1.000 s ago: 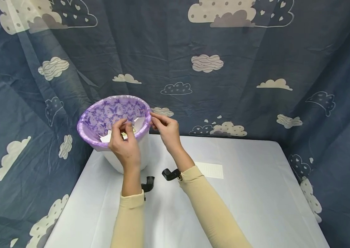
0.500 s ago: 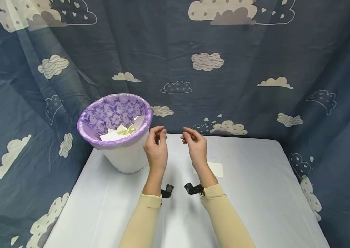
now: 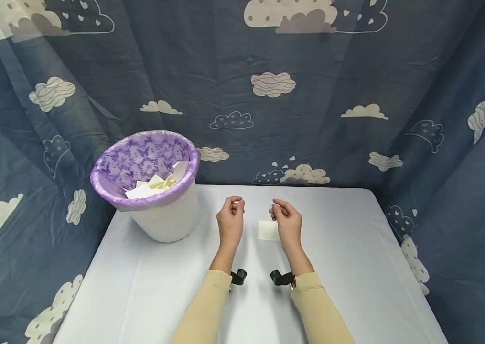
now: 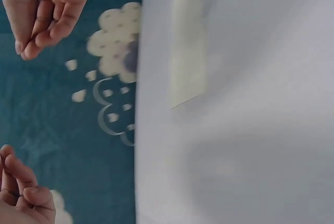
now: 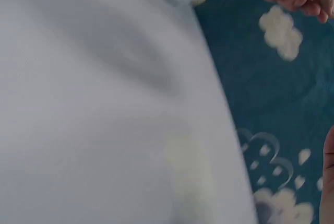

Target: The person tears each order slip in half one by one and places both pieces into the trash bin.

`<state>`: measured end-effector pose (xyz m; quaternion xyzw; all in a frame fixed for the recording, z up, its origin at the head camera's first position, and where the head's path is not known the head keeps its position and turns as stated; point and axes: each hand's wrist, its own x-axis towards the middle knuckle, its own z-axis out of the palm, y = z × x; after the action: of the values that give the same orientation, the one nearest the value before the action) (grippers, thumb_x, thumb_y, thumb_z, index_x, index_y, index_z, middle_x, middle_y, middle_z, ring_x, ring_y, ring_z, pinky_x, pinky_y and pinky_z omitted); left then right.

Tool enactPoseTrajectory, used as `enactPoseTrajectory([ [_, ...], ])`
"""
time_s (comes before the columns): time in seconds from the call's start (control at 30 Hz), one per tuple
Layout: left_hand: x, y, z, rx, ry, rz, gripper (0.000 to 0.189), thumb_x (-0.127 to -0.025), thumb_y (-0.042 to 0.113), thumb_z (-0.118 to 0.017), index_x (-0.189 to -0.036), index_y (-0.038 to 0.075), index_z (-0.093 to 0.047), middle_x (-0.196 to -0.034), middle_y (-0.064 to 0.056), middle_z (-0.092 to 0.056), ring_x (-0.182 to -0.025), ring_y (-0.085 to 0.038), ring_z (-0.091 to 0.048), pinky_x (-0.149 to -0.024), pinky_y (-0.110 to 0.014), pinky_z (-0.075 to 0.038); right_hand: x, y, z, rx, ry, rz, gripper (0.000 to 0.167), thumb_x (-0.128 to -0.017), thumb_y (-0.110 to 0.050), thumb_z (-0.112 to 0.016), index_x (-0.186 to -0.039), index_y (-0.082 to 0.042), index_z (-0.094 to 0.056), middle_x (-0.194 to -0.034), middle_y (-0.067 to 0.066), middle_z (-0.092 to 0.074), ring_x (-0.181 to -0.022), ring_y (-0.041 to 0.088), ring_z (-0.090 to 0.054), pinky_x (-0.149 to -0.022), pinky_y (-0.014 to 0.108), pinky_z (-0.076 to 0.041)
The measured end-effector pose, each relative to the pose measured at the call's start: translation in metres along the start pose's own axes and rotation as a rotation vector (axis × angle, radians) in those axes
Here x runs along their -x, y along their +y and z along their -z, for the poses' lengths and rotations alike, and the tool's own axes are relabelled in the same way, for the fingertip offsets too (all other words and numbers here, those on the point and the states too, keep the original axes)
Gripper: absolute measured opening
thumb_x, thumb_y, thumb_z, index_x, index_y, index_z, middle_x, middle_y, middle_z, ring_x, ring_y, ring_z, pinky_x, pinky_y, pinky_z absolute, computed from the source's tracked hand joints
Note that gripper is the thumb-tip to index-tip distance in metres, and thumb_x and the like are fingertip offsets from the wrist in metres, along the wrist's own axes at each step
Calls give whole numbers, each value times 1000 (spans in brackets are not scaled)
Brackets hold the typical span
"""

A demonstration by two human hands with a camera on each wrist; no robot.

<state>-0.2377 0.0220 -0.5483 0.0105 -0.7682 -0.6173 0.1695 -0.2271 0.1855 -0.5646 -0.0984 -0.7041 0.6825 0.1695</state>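
Both hands hover over the white table, apart from each other, with nothing visible in their fingers. My left hand (image 3: 230, 222) has its fingers loosely bent, thumb near the fingertips; it is also at the lower left of the left wrist view. My right hand (image 3: 289, 224) is similarly relaxed and overlaps the right end of a small cream sheet of paper (image 3: 267, 230). That paper (image 4: 189, 51) lies flat in the left wrist view and is only a blurred pale patch in the right wrist view.
A white bin (image 3: 167, 222) with a purple patterned liner (image 3: 152, 153) stands at the back left. Pale paper pieces (image 3: 149, 186) lie inside it. A dark blue cloud-print curtain (image 3: 208, 62) hangs behind the white table (image 3: 354, 286) and along its sides.
Both hands have drawn away from the bin's rim, moving right and toward the body, over the table near the paper. The head view has shifted slightly.
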Motion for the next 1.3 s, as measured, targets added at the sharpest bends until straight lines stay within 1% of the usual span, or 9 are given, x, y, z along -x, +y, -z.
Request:
enactPoseTrajectory([
  [0.2,9,-27,-21,-70,-99,106,18,-104,19,-68,-118,7,-72,-81,-8,-74,-62,-5,-56,-57,-19,-43,1,28,20,78,41,-91,25,-105,-14,-67,-124,0,-74,-86,2,-76,-72,4,-67,-67,17,-56],
  [0.3,14,-42,-32,-89,-141,162,21,-104,18,-68,-119,5,-72,-79,-6,-73,-62,-5,-56,-57,-20,-44,1,40,26,136,52,-123,27,-106,-14,-65,-127,2,-72,-85,2,-76,-70,2,-65,-67,18,-56],
  [0.4,19,-53,-39,-97,-188,214,22,-105,18,-67,-122,4,-71,-80,-6,-73,-62,-6,-59,-58,-20,-46,-1,50,31,167,51,-148,28,-106,-15,-64,-126,3,-72,-83,1,-75,-70,4,-65,-66,19,-55],
  [0.6,22,-59,-55,-87,-265,282,25,-104,16,-66,-124,2,-69,-82,-5,-74,-62,-7,-66,-57,-19,-50,-3,68,35,227,37,-175,28,-107,-16,-62,-126,1,-73,-81,3,-75,-69,8,-65,-62,18,-52],
  [0.73,23,-60,-66,-67,-310,327,26,-103,14,-66,-126,2,-67,-81,-4,-73,-59,-6,-64,-55,-18,-49,-4,75,36,261,16,-181,27,-108,-15,-61,-126,1,-73,-86,11,-76,-67,9,-64,-59,18,-52],
  [0.87,23,-62,-72,-64,-350,370,32,-104,11,-65,-134,0,-63,-79,-3,-72,-55,-4,-62,-53,-16,-48,-5,79,36,265,-12,-204,28,-109,-12,-58,-128,4,-71,-86,15,-76,-65,7,-62,-58,17,-52],
  [1.1,18,-59,-77,-138,-444,364,45,-107,11,-60,-150,1,-54,-75,-1,-71,-57,-6,-64,-57,-17,-49,-9,78,31,254,-7,-229,28,-108,-13,-57,-128,2,-70,-80,5,-74,-64,6,-61,-58,16,-51],
  [1.2,16,-57,-79,-233,-502,333,46,-108,14,-57,-153,4,-54,-73,1,-71,-56,-4,-62,-59,-17,-47,-10,78,30,267,-7,-243,29,-108,-13,-55,-129,1,-70,-78,3,-72,-64,6,-60,-58,16,-50],
  [1.3,16,-51,-81,-343,-547,294,45,-108,17,-55,-152,7,-57,-70,2,-72,-55,-3,-57,-60,-18,-44,-9,75,30,251,-30,-269,31,-109,-12,-52,-132,2,-68,-80,5,-72,-66,6,-60,-59,15,-50],
])
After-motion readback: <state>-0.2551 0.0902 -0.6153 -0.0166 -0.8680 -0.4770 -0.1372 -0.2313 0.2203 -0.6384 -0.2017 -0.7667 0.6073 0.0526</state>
